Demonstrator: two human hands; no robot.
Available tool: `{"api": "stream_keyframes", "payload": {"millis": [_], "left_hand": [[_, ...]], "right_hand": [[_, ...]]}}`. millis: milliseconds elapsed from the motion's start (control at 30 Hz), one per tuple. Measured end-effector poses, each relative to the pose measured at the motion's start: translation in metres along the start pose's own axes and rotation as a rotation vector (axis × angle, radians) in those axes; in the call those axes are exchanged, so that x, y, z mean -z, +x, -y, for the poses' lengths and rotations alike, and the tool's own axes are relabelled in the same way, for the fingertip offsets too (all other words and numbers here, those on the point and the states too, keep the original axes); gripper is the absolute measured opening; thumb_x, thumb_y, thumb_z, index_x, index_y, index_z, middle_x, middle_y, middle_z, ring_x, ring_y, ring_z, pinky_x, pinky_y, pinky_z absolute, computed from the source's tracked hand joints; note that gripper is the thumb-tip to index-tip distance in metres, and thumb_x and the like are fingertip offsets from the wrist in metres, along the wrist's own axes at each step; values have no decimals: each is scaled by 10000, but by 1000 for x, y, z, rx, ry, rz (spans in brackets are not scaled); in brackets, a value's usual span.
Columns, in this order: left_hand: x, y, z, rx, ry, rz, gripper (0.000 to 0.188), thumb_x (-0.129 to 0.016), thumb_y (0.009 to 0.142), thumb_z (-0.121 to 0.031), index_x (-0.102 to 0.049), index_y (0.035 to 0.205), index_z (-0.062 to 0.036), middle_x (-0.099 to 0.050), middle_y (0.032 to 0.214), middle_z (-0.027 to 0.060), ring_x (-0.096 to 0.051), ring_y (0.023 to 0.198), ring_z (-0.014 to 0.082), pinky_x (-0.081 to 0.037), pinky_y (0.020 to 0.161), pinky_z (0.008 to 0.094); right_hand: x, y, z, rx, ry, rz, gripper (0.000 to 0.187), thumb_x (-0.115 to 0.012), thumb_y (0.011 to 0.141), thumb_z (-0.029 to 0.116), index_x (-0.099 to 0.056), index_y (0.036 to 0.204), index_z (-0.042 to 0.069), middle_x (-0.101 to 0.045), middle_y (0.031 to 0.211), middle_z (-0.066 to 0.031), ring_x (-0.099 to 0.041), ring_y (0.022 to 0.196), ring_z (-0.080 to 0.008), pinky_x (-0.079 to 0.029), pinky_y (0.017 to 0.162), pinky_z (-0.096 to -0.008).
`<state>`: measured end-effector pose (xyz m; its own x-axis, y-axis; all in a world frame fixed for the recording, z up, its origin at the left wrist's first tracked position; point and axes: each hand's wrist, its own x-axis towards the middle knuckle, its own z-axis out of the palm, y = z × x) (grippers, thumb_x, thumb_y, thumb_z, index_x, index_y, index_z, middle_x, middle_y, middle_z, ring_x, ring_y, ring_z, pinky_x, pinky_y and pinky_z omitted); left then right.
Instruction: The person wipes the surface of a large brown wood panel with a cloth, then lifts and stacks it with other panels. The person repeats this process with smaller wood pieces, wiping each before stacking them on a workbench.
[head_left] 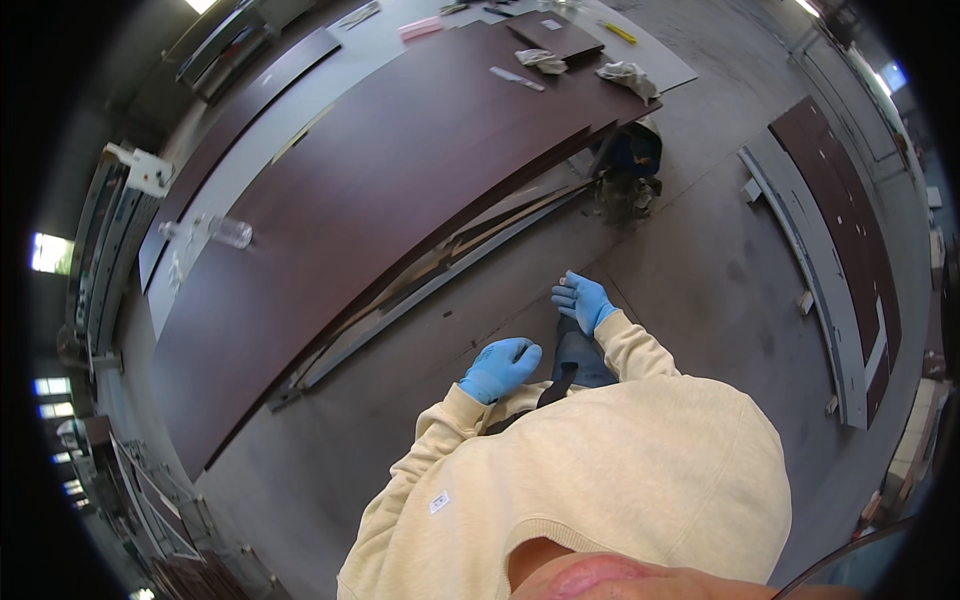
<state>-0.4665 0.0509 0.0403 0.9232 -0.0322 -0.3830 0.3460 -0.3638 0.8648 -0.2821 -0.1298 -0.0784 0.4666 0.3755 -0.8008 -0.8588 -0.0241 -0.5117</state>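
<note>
Across the upper left of the frame, the long brown board (370,190) is probably heavy, stiff and slick, best held by opposite edges, while the left hand (500,370) curls, the right hand (585,302) bends its fingers, and whether either pinches anything is unclear.

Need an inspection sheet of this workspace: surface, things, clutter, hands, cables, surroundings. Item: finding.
Surface: pale table, largely covered by a large brown panel.
Things: large panel, nearest to both hands; narrower brown strip along the table's far side.
Clutter: clear bottle lying on its side at the left; two crumpled cloths, smaller brown board, yellow tool and pink block toward the far end.
Hands: left hand and right hand blue-gloved, off the panel; grip unclear.
Cables: nothing seen.
Surroundings: grey floor; grey and brown boards at the right; machine at the left.
</note>
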Motion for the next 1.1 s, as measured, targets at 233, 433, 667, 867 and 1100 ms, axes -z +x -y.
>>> {"api": "stream_keyframes", "payload": {"millis": [233, 433, 667, 867, 1100], "left_hand": [[14, 178, -62, 41, -120, -109, 357, -626, 989, -338, -733, 1109, -19, -743, 954, 159, -698, 865, 235, -547, 823, 362], [51, 329, -116, -29, -424, -197, 304, -667, 1005, -226, -711, 1194, 7, -720, 1056, 19, -629, 975, 93, -516, 890, 262], [134, 506, -160, -168, -594, -398, 346, -690, 986, -229, -685, 1252, -8, -679, 1035, -14, -584, 914, 75, -507, 815, 255], [194, 650, -189, 34, -817, -324, 270, -669, 976, -222, -681, 1180, -43, -694, 1016, 32, -641, 818, 108, -528, 711, 278], [214, 749, -213, -32, -268, -727, 440, -756, 893, -282, -661, 1151, 62, -702, 1004, 113, -667, 859, 197, -560, 764, 348]], "right_hand": [[88, 73, 142, 81, 83, -39, 451, -516, 1052, 479, -595, 1295, 107, -670, 1269, -127, -613, 1173, -270, -436, 1055, -437], [115, 102, 292, 304, -21, -155, 425, -581, 1031, 413, -629, 1297, 86, -680, 1259, -99, -650, 1117, -245, -452, 1021, -404], [99, 159, 448, 725, -111, -210, 307, -693, 995, 271, -698, 1187, 32, -705, 1032, -24, -646, 884, -114, -495, 745, -246], [83, 203, 545, 951, -411, -244, 212, -682, 989, 259, -725, 1047, 60, -688, 898, -3, -634, 814, -110, -501, 713, -265], [126, 237, 591, 1132, -1376, -662, 422, -733, 797, 322, -657, 1168, 136, -649, 1150, -122, -618, 1077, -329, -463, 923, -463]]}}
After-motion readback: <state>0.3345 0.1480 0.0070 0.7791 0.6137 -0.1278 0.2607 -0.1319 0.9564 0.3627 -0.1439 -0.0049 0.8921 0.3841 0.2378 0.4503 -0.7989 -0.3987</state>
